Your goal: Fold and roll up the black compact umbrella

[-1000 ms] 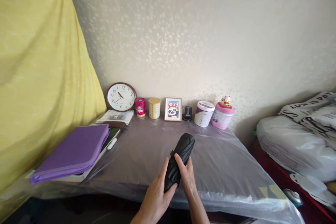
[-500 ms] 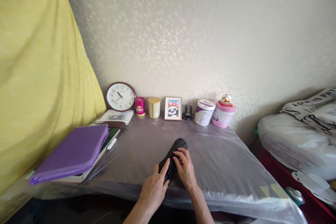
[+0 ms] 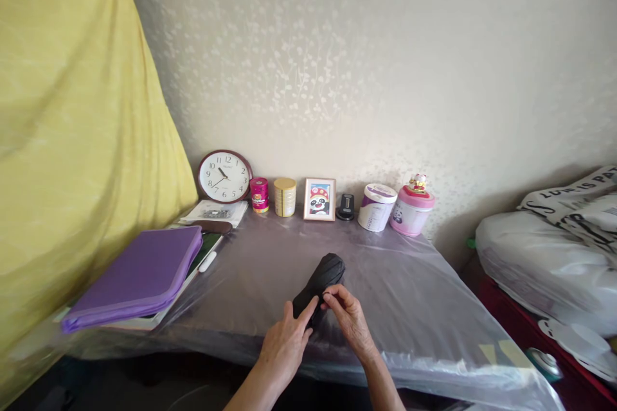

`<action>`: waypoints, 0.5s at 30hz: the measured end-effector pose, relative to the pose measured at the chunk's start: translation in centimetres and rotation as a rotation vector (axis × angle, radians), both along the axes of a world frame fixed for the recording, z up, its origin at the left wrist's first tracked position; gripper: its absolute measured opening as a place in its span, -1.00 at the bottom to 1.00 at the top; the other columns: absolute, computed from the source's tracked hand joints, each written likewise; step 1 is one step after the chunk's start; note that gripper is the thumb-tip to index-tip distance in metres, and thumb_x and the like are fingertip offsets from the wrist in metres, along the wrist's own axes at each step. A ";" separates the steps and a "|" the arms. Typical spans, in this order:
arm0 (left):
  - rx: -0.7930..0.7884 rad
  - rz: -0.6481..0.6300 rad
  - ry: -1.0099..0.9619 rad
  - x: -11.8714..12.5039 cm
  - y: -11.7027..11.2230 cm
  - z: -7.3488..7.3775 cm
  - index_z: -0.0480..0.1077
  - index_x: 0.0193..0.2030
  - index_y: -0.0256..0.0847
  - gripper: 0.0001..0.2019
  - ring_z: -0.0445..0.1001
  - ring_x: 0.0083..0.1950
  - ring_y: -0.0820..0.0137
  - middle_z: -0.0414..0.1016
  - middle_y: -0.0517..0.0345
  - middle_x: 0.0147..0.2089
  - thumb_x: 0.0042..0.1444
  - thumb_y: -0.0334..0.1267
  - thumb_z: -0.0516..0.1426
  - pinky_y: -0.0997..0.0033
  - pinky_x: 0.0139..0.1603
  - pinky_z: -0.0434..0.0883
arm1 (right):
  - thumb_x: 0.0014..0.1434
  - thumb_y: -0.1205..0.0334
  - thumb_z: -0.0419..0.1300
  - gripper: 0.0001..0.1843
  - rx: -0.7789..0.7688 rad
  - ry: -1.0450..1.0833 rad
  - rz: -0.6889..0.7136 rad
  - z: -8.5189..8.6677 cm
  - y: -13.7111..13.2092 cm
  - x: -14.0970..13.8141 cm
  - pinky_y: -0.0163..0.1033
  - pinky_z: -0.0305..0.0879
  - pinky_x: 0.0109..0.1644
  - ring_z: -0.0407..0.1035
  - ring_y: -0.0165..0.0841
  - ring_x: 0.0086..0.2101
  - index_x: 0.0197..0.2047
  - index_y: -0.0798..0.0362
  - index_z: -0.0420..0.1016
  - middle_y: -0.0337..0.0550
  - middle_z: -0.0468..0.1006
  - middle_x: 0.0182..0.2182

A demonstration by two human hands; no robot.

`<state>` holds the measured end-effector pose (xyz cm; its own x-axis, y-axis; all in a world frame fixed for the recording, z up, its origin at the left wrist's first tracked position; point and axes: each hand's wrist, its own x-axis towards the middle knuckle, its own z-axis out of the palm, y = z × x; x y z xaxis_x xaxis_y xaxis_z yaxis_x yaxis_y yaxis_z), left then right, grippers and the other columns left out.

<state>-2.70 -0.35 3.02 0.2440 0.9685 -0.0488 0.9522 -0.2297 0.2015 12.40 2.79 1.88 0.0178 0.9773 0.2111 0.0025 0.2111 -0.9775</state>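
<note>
A folded black umbrella (image 3: 322, 277) lies on the table (image 3: 414, 298), which is covered with clear plastic sheet. My left hand (image 3: 285, 345) rests on the umbrella's near end, fingers stretched along it with the forefinger pointing forward. My right hand (image 3: 348, 319) is just to the right of it, its fingertips pinched together at the umbrella's side near the middle. What the pinch holds is too small to make out.
Along the wall stand a round clock (image 3: 224, 176), a red tin (image 3: 259, 195), a gold tin (image 3: 284, 197), a framed panda picture (image 3: 319, 199), a white tub (image 3: 376, 207) and a pink tub (image 3: 411, 210). A purple zip case (image 3: 137, 276) lies at left. White bags (image 3: 544, 266) are piled at right.
The umbrella was held up in both hands a second ago; it now lies on the table. My right fingers have drawn back from on top of it into a pinch at its side.
</note>
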 end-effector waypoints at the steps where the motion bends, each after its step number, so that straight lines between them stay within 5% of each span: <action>1: 0.004 0.002 0.000 0.0 0.0 0.0 -0.12 0.28 0.24 -0.46 0.54 -0.28 0.30 0.24 -0.06 0.07 0.22 -0.30 -0.05 0.36 -0.29 0.42 | 0.05 0.02 0.20 -0.76 0.020 -0.043 0.010 0.2 0.4 -0.2 -0.30 0.28 -0.29 0.36 -0.39 -0.45 -0.42 0.03 0.45 -0.28 0.42 -0.52; 9: 0.069 0.010 -0.044 0.0 -0.2 -1.2 -0.05 0.29 0.01 -0.49 0.52 -0.22 0.28 0.24 -0.11 0.11 0.19 -0.32 -0.07 0.34 -0.24 0.42 | 0.03 0.20 0.16 -0.88 0.165 -0.454 -0.068 0.7 3.1 -2.0 -0.26 0.27 -0.24 0.33 -0.38 -0.38 -0.39 -0.02 0.53 -0.21 0.42 -0.39; 15: 0.000 0.011 -0.102 -1.6 -0.9 -1.2 -0.34 0.34 -0.01 -0.35 0.49 -0.14 0.30 0.18 -0.12 0.17 0.18 -0.28 -0.06 0.36 -0.18 0.39 | -0.03 -0.04 0.20 -0.63 -0.068 -0.039 -0.199 0.0 3.2 -1.0 -0.32 0.25 -0.53 0.25 -0.46 -0.61 -0.27 0.07 0.49 -0.30 0.38 -0.57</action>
<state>-4.27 -1.25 1.85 0.2367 0.9713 -0.0247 0.9292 -0.2189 0.2977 11.36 6.03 1.86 0.2047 0.9674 0.1489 0.0753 0.1361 -0.9878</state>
